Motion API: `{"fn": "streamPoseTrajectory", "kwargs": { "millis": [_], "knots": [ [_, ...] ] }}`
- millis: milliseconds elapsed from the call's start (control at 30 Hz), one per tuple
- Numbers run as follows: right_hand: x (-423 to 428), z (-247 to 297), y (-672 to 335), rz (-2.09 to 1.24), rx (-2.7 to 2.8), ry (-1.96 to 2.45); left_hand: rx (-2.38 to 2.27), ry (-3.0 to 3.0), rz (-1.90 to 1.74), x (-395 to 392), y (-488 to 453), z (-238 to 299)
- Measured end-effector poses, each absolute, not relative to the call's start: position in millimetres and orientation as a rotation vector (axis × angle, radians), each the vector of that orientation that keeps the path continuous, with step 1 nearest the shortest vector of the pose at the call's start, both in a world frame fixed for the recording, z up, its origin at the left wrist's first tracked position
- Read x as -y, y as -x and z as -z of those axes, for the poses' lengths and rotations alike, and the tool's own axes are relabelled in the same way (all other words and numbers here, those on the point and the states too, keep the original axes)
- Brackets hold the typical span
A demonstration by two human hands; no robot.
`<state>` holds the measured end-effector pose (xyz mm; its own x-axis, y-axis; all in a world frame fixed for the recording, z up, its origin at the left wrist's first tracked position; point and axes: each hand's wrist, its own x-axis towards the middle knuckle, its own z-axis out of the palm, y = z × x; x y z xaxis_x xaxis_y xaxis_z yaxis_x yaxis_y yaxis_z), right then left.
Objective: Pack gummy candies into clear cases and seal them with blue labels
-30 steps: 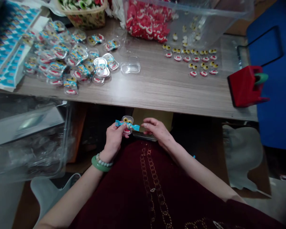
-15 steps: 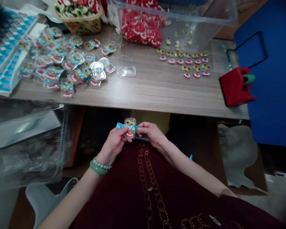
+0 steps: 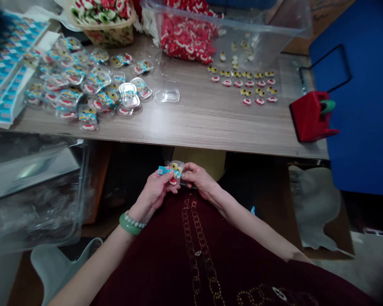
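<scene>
Just below the table edge, my left hand (image 3: 157, 187) grips a small clear plastic box (image 3: 177, 163) from the left, its thumb pressed on the front. Inside the box are yellow eye-shaped pieces above a red-and-white lips piece. A blue printed label strip (image 3: 164, 170) lies across it, with one end sticking out to the left. My right hand (image 3: 198, 177) is closed at the box's right edge, its fingertips curled around the side. The strip's right end is hidden there. A green bangle (image 3: 129, 225) and a bead bracelet circle my left wrist.
Filled boxes (image 3: 73, 76) are heaped at the table's left, beside blue label sheets (image 3: 11, 63). An open clear box (image 3: 167, 95) lies mid-table. Rows of eye and lips pieces (image 3: 238, 83) sit right, near a red tape dispenser (image 3: 309, 117). A large clear bin (image 3: 264, 32) stands behind.
The strip's right end, which stuck out toward my right fingers before, now goes out of sight at the box's edge. My right fingers have moved in against the box, which has tilted slightly.
</scene>
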<state>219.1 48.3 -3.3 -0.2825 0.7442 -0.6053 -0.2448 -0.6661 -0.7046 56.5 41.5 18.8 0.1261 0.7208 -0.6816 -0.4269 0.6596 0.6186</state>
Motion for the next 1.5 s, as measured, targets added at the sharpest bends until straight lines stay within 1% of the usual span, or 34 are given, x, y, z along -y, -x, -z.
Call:
{"fn": "streamPoseTrajectory", "kwargs": {
  "millis": [67, 233, 367, 567, 733, 900, 1067, 1233, 1400, 1500],
  "knots": [
    [-48.0, -0.9, -220.3, -1.979, 0.644, 1.298, -1.205, -0.318, -0.865, -40.7, -58.1, -18.4],
    [-47.7, -8.3, -221.7, -2.115, 0.63, 1.25, -1.319, -0.376, -0.978, -39.3, -64.7, -16.8],
    [-48.7, -5.8, -214.3, -2.003, 0.528, 1.249, -1.277, -0.402, -1.014, -41.2, -65.5, -17.2],
    [-50.2, -2.8, -213.1, -1.913, 0.555, 1.176, -0.987, -0.198, -0.821, -46.4, -52.9, -17.8],
    [-48.0, -5.6, -213.3, -1.881, 0.6, 1.158, -0.943, -0.058, -0.833, -47.3, -51.6, -14.9],
    [-45.5, -13.4, -208.1, -1.875, 0.638, 1.14, -0.803, 0.208, -0.716, -46.5, -54.7, -13.4],
    [-46.1, -17.5, -205.5, -1.867, 0.629, 1.174, -0.758, 0.247, -0.696, -46.1, -53.2, -13.1],
    [-45.5, -23.2, -203.8, -1.831, 0.659, 1.276, -0.831, 0.144, -0.686, -41.1, -49.8, -15.7],
    [-54.4, -20.3, -202.0, -1.816, 0.68, 1.305, -1.046, -0.229, -0.887, -47.8, -48.2, -22.9],
    [-70.9, -24.5, -192.6, -1.785, 0.723, 1.316, -1.091, -0.474, -0.972, -60.3, -42.7, -34.8]
  ]
}}
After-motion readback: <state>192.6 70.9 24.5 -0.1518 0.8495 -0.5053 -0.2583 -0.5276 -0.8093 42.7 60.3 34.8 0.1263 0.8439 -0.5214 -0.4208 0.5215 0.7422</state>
